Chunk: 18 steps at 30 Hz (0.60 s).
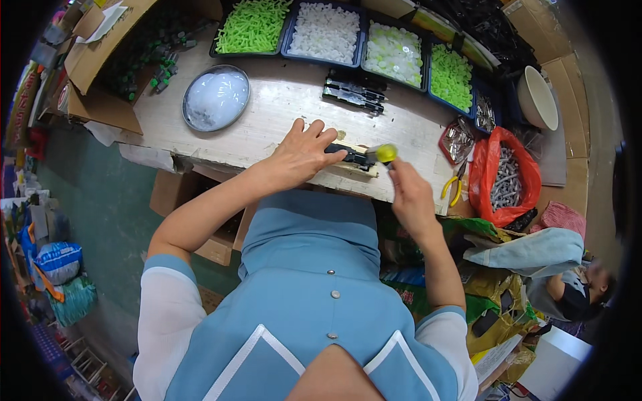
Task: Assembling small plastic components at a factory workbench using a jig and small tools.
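Hands meet over a small black part (353, 156) at the near edge of the pale bench (281, 113). The left hand (302, 155) lies flat on the bench with fingers spread, and its fingertips (333, 155) press down on the left end of the part, pinning it rather than wrapping it. The right hand (409, 194) is closed around the handle of a tool with a yellow-green tip (386, 153); the handle itself is hidden in the fist. That tip sits at the right end of the part, touching or just above it, which cannot be told.

The part's long axis runs left to right along the bench edge, tilted slightly down toward the right. It lies directly ahead of the left fingertips and up-left of the right fist, so the left hand is on it and the right reaches it only through the tool.

Further back on the bench lie more black parts (354, 92) in a short row, and a round metal dish (216, 97) stands to the left. Along the far edge sit 4 trays: green pieces (253, 27), white pieces (325, 32), pale discs (394, 53) and green pieces again (450, 77). A red bag (503, 175) of metal pieces stands open at the right, with a white bowl (539, 97) beyond it.
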### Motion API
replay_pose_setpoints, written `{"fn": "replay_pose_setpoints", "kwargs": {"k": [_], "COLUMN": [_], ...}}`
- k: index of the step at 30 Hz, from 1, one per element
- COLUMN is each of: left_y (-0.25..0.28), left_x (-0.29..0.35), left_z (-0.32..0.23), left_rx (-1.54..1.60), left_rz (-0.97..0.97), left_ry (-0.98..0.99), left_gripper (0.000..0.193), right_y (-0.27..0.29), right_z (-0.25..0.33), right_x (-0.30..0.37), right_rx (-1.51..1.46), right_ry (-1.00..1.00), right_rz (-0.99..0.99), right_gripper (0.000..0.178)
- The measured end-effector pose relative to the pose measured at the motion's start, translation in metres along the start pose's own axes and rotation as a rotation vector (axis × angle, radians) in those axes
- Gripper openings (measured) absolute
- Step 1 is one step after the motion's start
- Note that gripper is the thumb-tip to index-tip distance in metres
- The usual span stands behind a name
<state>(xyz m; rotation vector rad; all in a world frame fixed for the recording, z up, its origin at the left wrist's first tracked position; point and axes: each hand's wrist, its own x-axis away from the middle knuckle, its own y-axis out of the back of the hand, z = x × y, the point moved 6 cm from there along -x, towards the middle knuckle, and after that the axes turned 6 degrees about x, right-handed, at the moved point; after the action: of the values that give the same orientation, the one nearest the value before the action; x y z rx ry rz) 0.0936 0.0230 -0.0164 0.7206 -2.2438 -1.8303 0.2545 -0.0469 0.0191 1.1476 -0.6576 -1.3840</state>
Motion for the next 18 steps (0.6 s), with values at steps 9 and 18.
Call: {"fn": "replay_pose_setpoints", "kwargs": {"k": [9, 18], "left_y": [0.004, 0.002], "left_x": [-0.004, -0.003], "left_z": [-0.003, -0.009], "left_rx": [-0.042, -0.038], "left_rz": [0.062, 0.023], "left_ry": [-0.004, -0.039], "left_gripper": [0.029, 0.048], "right_y": [0.000, -0.023], "right_z": [0.021, 0.013], "right_x": [-0.011, 0.000], "right_rx": [0.198, 0.289], "right_ry": [0.000, 0.018], "right_rz": [0.079, 0.079], "right_gripper": [0.017, 0.018]}}
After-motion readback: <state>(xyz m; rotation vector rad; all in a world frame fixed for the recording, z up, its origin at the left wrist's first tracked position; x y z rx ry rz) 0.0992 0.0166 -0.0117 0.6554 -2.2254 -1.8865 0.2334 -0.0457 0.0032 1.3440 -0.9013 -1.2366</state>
